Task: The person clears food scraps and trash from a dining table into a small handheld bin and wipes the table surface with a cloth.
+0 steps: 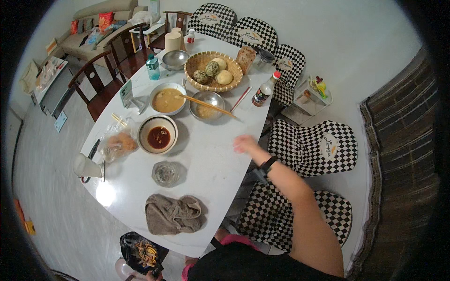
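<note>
Above the surface (211,157), our right hand (244,143) blurs; we cannot tell how its fingers (238,145) lie; a sweep could dislodge the chopsticks (209,106).

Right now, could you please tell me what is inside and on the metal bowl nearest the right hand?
Pale food lies inside the metal bowl, with wooden chopsticks across its top; the bottom beneath the food is hidden.

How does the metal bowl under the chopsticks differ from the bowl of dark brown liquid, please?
The metal bowl is grey and shiny; the pale bowl is cream inside. The metal bowl holds pale yellowish contents; the pale bowl holds dark brown liquid. Chopsticks lie across the metal bowl, none across the pale bowl. Both are round and stand on the white table.
</note>
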A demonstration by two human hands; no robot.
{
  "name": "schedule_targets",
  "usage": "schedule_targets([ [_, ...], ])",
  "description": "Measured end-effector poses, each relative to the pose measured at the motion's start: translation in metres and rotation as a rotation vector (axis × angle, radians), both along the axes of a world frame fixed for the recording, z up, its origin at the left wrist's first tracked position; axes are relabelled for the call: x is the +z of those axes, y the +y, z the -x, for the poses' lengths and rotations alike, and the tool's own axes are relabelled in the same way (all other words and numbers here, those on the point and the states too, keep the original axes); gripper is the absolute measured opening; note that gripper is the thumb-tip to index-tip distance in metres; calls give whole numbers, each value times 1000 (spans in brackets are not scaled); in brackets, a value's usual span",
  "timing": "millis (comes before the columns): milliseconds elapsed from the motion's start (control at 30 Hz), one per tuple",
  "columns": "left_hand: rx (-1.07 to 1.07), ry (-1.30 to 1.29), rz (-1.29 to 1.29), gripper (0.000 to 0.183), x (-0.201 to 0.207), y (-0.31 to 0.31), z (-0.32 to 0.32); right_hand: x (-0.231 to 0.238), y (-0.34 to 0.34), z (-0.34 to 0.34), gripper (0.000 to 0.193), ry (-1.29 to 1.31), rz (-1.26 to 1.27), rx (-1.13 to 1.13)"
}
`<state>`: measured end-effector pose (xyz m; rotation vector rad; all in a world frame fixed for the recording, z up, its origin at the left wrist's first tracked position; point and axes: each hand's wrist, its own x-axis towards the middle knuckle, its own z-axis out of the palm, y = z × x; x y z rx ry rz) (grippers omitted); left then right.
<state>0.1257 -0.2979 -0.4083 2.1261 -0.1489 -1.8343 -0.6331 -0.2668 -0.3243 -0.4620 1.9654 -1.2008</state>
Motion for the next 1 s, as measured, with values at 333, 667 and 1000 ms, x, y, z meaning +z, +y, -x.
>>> schedule_targets([
  [333, 30, -69, 33, 18, -6, -1, 52, 94, -37, 210, 119, 580, -231, -498],
  [667, 67, -88, 42, 23, -15, 4, 74, 44, -65, 269, 77, 739, -113, -443],
  [1000, 132, -47, 65, 28, -29, 17, 81, 43, -83, 324, 90, 833, 5, -177],
])
